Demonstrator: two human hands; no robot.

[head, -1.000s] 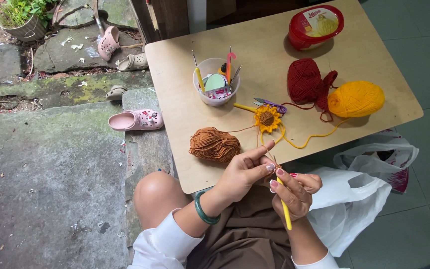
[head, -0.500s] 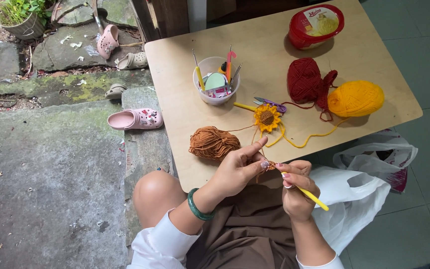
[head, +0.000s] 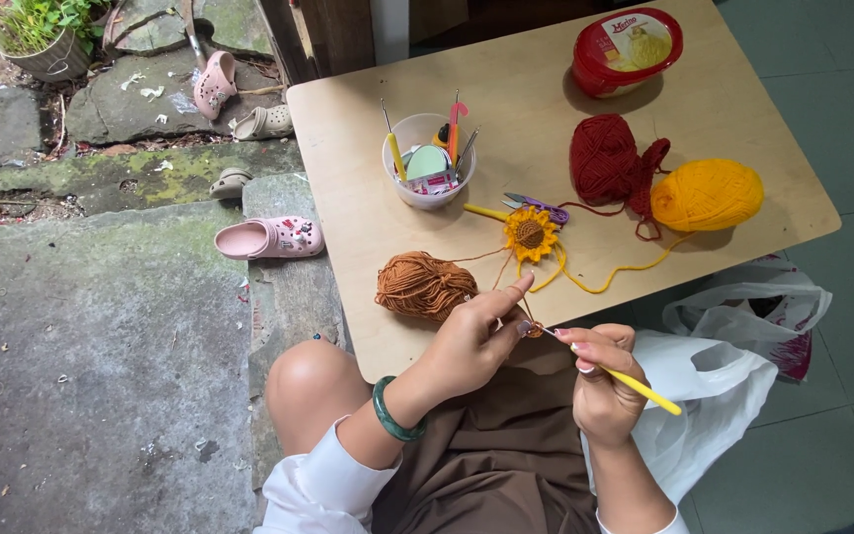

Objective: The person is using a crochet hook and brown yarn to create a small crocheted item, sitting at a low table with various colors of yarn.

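Left hand (head: 471,341): fingers pinch small brown crochet piece (head: 534,328).
Right hand (head: 600,381): fingers closed around yellow crochet hook (head: 635,386).
Brown yarn ball (head: 422,285): on worktop (head: 368,227), just beyond left fingers.

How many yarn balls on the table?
3. Brown yarn ball near the table's front edge by the left hand; dark red yarn ball mid-table; yellow yarn ball right beside it. None looks hidden.

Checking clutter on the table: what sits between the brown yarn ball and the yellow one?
In the head view, a crocheted sunflower lies between the brown yarn ball and the yellow yarn ball, with loose yellow strand trailing beside it.
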